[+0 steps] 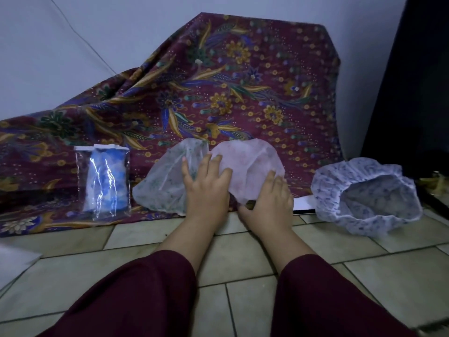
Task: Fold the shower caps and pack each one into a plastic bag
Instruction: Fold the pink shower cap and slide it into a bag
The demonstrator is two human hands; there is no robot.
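A pale pink shower cap (250, 164) lies on the patterned cloth at the centre. My left hand (206, 188) presses flat on its left side, fingers spread. My right hand (267, 203) rests on its lower right edge, fingers on the cap and thumb at its rim. A whitish cap with a green print (165, 181) lies just left, partly under my left hand. A blue-printed cap (364, 195) sits open at the right. A clear plastic bag (105, 181) with a folded blue cap inside lies at the left.
A maroon batik cloth (218, 93) drapes from the wall down to the tiled floor (243, 300). A white sheet (14, 261) lies at the left edge. A dark panel (418, 81) stands at the right. A small white card (303, 204) lies beside the blue-printed cap.
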